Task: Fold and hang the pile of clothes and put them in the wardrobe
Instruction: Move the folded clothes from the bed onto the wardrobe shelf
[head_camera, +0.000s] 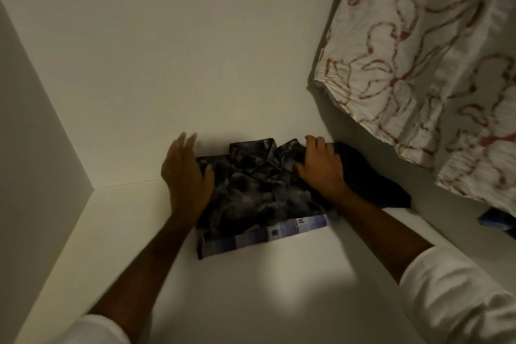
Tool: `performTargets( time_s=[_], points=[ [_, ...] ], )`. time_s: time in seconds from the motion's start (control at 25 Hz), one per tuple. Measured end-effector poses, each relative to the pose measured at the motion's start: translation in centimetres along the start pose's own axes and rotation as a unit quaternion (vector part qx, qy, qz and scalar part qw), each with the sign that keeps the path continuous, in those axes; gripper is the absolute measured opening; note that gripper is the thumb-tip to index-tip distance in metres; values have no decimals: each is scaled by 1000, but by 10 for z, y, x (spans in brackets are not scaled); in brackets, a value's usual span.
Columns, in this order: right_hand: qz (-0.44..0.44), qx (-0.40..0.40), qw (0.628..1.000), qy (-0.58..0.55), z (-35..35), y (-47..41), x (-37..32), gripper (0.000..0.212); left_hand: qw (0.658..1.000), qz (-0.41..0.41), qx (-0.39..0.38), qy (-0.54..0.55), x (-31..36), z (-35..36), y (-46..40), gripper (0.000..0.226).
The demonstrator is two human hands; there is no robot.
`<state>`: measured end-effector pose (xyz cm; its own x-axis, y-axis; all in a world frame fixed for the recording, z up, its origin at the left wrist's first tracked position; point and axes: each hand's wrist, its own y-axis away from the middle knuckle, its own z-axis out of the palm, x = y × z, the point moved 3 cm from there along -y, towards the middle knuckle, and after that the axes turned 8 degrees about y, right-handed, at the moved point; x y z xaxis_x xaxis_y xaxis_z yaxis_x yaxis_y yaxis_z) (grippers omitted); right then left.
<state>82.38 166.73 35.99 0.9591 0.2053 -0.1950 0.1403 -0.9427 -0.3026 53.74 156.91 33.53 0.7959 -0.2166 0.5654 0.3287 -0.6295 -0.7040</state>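
Motion-blurred at the fingers: left hand (185, 173), contact with the folded dark shirt (251, 193) unclear. Mostly buried under that shirt: plaid garment (268, 234), only a strip showing. Half hidden behind the right hand (321, 167): black folded cloth (374, 176). Cut by the right edge: patterned hanging fabric (435, 64), blue item (495, 220) unidentifiable.

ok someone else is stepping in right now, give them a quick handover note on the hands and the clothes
Left hand: open, fingers straight, at the left edge of the folded dark patterned shirt.
Right hand: fingers curled on the shirt's right shoulder, beside a folded black garment.
Where things are: the shirt lies on a folded checked shirt on the white wardrobe shelf; a white garment with red print hangs at the right.
Done: these pieces are folded and shelved.
Left: release the stack. Whether more of the pile remains is out of view.
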Motion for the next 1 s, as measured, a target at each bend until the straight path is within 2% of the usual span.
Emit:
performTargets(
  time_s=[0.04, 0.08, 0.16, 0.2, 0.32, 0.64, 0.76, 0.88, 1.0],
  points=[
    [-56, 44, 997, 36, -2, 7, -11, 72, 996, 47, -72, -35, 13, 8, -8, 61],
    [-97, 15, 995, 24, 3, 15, -21, 76, 983, 47, -173, -51, 22, 22, -11, 59],
    [-95, -110, 989, -9, 35, 28, -28, 85, 928, -30, -362, -86, 25, 55, 2, 80],
    [-80, -137, 987, 5, 50, 33, -26, 87, 911, -38, -396, -108, 21, 69, 15, 92],
    [-74, -121, 989, 36, 66, 31, -20, 86, 919, -10, -367, -142, 8, 87, 39, 112],
    [-65, -129, 988, 53, 69, 31, -21, 85, 908, -10, -380, -175, 6, 88, 38, 104],
    [-63, -154, 986, 34, 50, 43, -21, 83, 893, -21, -409, -187, 16, 74, 35, 90],
    [-80, -159, 984, 24, 25, 87, -9, 77, 880, -25, -443, -168, 32, 45, 59, 77],
    [-101, -162, 977, 92, 6, 145, 7, 81, 879, -19, -440, -186, 66, 10, 103, 78]
  ],
)
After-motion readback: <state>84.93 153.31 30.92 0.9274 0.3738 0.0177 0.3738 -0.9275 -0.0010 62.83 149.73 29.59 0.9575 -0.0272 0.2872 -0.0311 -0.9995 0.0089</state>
